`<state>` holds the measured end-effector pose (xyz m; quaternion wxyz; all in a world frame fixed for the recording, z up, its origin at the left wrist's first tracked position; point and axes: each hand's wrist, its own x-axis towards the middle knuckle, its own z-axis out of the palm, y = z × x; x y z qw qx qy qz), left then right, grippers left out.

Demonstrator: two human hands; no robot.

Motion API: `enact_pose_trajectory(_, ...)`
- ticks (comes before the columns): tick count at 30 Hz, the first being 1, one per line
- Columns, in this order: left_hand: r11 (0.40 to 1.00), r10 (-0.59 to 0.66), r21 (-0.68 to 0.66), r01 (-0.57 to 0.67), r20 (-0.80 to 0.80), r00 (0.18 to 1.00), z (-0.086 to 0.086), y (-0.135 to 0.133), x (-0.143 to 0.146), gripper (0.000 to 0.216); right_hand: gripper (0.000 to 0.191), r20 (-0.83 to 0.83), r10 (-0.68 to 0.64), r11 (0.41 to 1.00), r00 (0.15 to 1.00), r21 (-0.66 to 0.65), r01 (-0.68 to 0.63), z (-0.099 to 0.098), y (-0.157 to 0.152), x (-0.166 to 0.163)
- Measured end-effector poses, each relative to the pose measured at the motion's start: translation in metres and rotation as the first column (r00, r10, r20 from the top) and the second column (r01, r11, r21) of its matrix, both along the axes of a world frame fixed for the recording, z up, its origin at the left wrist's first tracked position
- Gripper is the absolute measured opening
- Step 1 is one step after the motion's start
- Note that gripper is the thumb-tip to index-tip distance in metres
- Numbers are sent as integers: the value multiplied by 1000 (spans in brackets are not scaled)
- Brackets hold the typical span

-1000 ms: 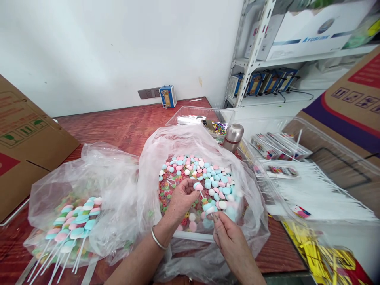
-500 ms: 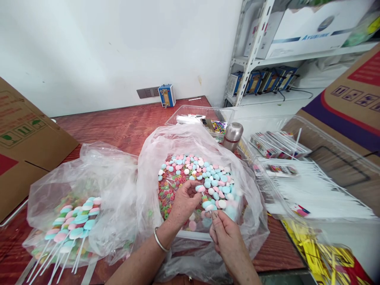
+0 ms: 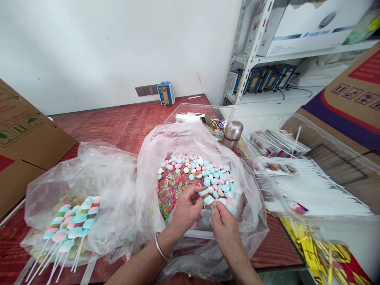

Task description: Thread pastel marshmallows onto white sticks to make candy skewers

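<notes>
Over an open clear bag of loose candies point(image 3: 192, 170), pink, blue and white discs and coloured rings, both my hands work close together. My left hand point(image 3: 186, 209) is closed, its fingertips pinching a pink and white candy point(image 3: 203, 192). My right hand point(image 3: 223, 225) is closed on the lower end of a thin white candy stick point(image 3: 209, 201) that carries a blue and white disc. The two candies nearly touch on the stick. A silver bangle circles my left wrist.
A second clear bag point(image 3: 71, 221) at the left holds finished candy skewers. A cardboard box point(image 3: 20, 146) stands far left. A clear bin of white sticks point(image 3: 311, 190), a steel flask point(image 3: 233, 135) and a small tray point(image 3: 202, 116) lie right and behind. Shelving stands at the back right.
My left hand has slid the pink and white candy down the stick toward the blue one, and both hands have drawn closer together.
</notes>
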<state>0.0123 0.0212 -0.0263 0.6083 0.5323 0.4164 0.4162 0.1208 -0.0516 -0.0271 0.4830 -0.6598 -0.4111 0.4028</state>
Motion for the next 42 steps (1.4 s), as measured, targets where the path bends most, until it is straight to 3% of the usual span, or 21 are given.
enact_pose_trajectory(3, 999, 11, -47, -5, 132, 991, 6, -6, -2, 26, 33, 95, -6, 1000, 995, 21, 4, 1, 4, -1)
enact_pose_trajectory(7, 947, 218, -308, -93, 400, 890, 25, -3, -1, 29, 39, 267, 11, 998, 964, 50, -25, 6, 5, -4)
enact_pose_trajectory(11, 895, 131, -428, 122, 516, 846, 40, 5, 7, 34, 36, 478, 99, 985, 873, 80, -156, 13, 2, -6)
enact_pose_trajectory(17, 886, 211, -460, 60, 514, 831, 33, 1, 11, 30, 34, 619, 136, 983, 774, 15, -184, 4, -15, -1)
enact_pose_trajectory(25, 902, 253, -427, -65, 399, 881, 17, -25, 19, 28, 35, 619, 122, 975, 776, 70, -209, -1, -15, -6)
enact_pose_trajectory(29, 921, 193, -389, -33, 379, 905, 11, -23, 6, 33, 34, 554, 199, 966, 808, 29, -258, 2, -3, -16)
enact_pose_trajectory(32, 954, 160, -285, -93, 223, 962, 7, -9, -28, 44, 32, 529, 213, 968, 822, 1, -252, 2, 1, -17)
enact_pose_trajectory(35, 973, 229, 47, -224, -194, 954, 5, 6, -76, 32, 30, 536, 196, 974, 821, -7, -228, 1, 1, -11)
enact_pose_trajectory(36, 967, 239, 168, -190, -355, 904, 5, 9, -91, 21, 30, 529, 201, 973, 824, -11, -231, 0, 0, -8)
enact_pose_trajectory(38, 959, 197, 283, -24, -601, 775, 4, 9, -114, 12, 30, 499, 235, 967, 834, -28, -255, -2, -2, -6)
enact_pose_trajectory(42, 934, 166, 317, 168, -797, 581, 2, 0, -130, 19, 32, 458, 299, 950, 837, -63, -305, -4, -5, -9)
